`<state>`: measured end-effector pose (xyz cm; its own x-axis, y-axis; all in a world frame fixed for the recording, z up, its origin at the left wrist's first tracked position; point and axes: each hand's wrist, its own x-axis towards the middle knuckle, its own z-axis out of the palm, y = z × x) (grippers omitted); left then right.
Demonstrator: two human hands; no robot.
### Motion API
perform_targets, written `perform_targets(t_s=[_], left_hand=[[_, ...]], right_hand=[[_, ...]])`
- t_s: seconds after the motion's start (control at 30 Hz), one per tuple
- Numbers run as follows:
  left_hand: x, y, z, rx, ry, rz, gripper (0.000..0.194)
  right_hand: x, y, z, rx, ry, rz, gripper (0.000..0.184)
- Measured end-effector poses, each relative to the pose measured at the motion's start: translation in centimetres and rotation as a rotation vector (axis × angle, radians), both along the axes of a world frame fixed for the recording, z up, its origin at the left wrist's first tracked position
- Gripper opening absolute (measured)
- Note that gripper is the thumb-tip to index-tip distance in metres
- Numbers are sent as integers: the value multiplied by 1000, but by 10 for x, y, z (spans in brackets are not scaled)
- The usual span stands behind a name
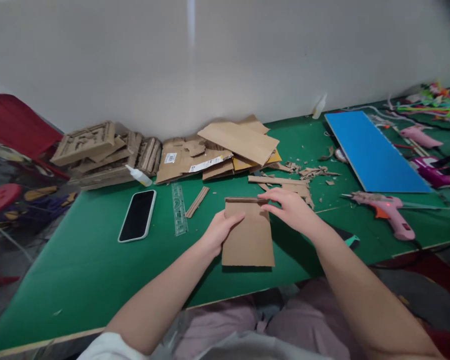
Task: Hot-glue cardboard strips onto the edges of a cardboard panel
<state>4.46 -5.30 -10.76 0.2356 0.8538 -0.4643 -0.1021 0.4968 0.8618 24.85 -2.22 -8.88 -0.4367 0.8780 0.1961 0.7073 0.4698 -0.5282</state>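
A rectangular piece of brown cardboard (247, 242) is held just over the green table in front of me. My left hand (225, 227) grips its left edge, thumb lying on the face and the other fingers hidden behind. Along the top edge runs a narrow cardboard strip (240, 200). My right hand (285, 207) is closed at the strip's right end, with thumb and index finger pinching it there. Left of the cardboard lie a loose corrugated strip (197, 202) and a clear plastic ruler (179, 210). Torn cardboard scraps (285, 182) lie just beyond my right hand.
Stacked cardboard panels (93, 150) and flat cardboard sheets (236, 142) line the wall. A phone (137, 216) and a glue bottle (138, 176) are at left. To the right lie a blue board (378, 152), a pink glue gun (388, 207) and a dark cutter with green trim (350, 241).
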Motion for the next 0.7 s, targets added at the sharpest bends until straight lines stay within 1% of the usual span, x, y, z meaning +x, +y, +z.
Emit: perform_targets(t_s=[0.07, 0.13, 0.17, 0.2, 0.3, 0.33, 0.37, 0.4, 0.43, 0.47, 0.5, 0.57, 0.6, 0.7], left_hand=[[-2, 3, -5, 23, 67, -30, 44], [-8, 8, -8, 104, 204, -72, 44], [-12, 10, -9, 177, 332, -88, 44], [-17, 12, -9, 271, 501, -89, 44], [-27, 8, -7, 641, 1076, -11, 40], [-27, 3, -6, 778, 1187, -1, 36], [-25, -2, -5, 917, 1232, -37, 33], [-22, -9, -6, 1047, 1226, -137, 30], [-17, -16, -7, 1155, 1186, -276, 31], [-11, -23, -9, 1221, 1148, -405, 38], [-6, -29, -12, 1244, 1126, -487, 49], [2, -37, -19, 1229, 1110, -573, 68], [4, -39, -22, 1206, 1112, -590, 74], [5, -40, -28, 1150, 1113, -621, 86]], right_hand=[[-6, 2, -12, 47, -40, -8, 22], [-10, 3, -21, 66, -66, -12, 19], [-12, 4, -24, 72, -75, -11, 18], [-13, 4, -27, 81, -87, -9, 17], [-16, 4, -34, 108, -123, 4, 18], [-16, 4, -35, 114, -133, 10, 18], [-18, 4, -36, 120, -141, 16, 18], [-19, 4, -38, 125, -146, 20, 18], [-21, 4, -39, 132, -149, 22, 19], [-24, 5, -40, 140, -151, 24, 20], [-27, 5, -41, 148, -152, 25, 22], [-34, 7, -45, 161, -163, 33, 23], [-37, 7, -48, 166, -170, 38, 23], [-45, 9, -54, 175, -194, 40, 23]])
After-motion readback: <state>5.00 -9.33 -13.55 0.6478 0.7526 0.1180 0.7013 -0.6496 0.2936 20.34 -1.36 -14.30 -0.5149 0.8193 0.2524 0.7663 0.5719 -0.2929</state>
